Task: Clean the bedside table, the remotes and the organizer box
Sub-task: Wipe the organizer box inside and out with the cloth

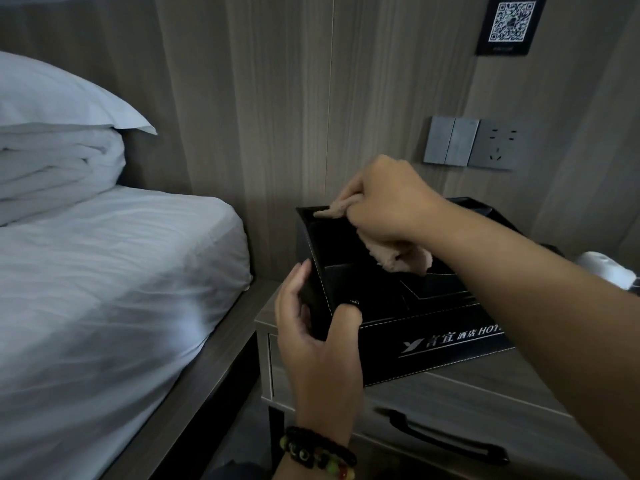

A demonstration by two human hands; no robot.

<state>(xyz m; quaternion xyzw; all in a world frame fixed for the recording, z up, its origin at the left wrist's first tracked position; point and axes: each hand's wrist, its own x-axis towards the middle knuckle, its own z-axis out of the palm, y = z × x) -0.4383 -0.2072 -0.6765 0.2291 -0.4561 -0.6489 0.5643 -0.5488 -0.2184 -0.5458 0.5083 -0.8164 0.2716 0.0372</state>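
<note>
The right hand [388, 199] is squeezing a small tan cloth [398, 258] and rubbing it along the far top edge of the black box [433, 337]. One corner of the cloth lies on that edge and the rest hangs down inside. The left hand [322, 327] is wrapped around the near left corner of the box, with the thumb on the front and the fingers on the side, holding it steady. There is a string of beads [318, 455] on that wrist.

The box sits on the grey worktop [485, 386] next to the bed [104, 271], and it looks tipped up a little on one side. If the left hand lets go while the right hand pushes hard, I think the box could slide or flip off the worktop edge. The cloth could also snag on the little walls inside and miss the corners.

The box is black and smooth like leather, with white stitches along its edges and white letters on the front. It has a few open spaces inside, and they look dark and hard to see into. I cannot see any remotes. Something white [606, 268] lies at the far right, but I cannot tell what it is.
</note>
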